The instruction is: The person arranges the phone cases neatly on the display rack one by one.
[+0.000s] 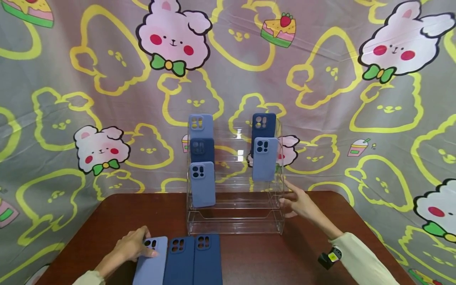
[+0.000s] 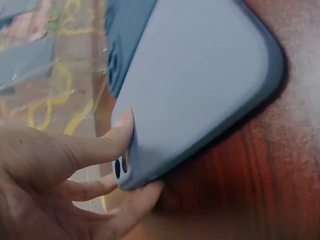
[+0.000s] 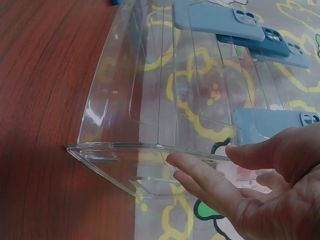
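On the table my left hand (image 1: 130, 245) pinches a light blue phone case (image 1: 152, 271) at its camera-cutout end. In the left wrist view the thumb lies on the back of the case and fingers are at its edge. Two dark blue phone cases, one in the middle (image 1: 179, 263) and one to its right (image 1: 208, 263), lie beside it. My right hand (image 1: 303, 204) is at the right side of a clear tiered display rack (image 1: 235, 227), fingers extended against or close to its side panel; in the right wrist view it holds nothing.
Light and dark blue cases stand in the rack's left column, a light one (image 1: 203, 190) lowest. In its right column a light case (image 1: 265, 160) stands before a dark one (image 1: 263, 120). Behind the brown table (image 1: 249, 261) hangs a patterned cloth (image 1: 246, 79).
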`<state>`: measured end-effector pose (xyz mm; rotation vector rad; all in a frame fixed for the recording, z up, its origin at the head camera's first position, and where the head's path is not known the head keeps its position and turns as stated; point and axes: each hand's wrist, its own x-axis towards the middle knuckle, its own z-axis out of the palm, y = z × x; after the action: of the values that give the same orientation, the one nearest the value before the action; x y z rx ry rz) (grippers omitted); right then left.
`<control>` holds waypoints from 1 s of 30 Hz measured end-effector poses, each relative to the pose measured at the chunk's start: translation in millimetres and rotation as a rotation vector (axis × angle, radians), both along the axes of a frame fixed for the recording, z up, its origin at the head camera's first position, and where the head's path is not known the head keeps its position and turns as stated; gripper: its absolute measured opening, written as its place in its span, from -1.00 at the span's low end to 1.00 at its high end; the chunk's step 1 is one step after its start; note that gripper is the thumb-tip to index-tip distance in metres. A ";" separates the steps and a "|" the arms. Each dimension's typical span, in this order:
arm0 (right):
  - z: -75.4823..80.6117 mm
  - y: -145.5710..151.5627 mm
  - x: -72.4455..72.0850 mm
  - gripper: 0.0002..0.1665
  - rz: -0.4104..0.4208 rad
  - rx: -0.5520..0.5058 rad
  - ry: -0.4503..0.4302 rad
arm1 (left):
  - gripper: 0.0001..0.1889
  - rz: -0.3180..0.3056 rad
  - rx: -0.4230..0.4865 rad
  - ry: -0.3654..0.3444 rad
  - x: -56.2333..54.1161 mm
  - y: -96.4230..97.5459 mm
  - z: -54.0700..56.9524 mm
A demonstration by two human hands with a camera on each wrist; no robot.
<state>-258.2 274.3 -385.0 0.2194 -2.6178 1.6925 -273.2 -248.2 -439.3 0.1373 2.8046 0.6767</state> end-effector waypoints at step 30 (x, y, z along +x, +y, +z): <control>-0.4 0.9 -1.0 -0.07 0.004 0.002 0.007 | -0.30 0.107 0.651 0.108 -0.8 -3.3 74.9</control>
<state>-259.2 275.2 -385.4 0.2308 -2.6156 1.6872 -274.0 -251.5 -364.4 0.1427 2.5878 1.6269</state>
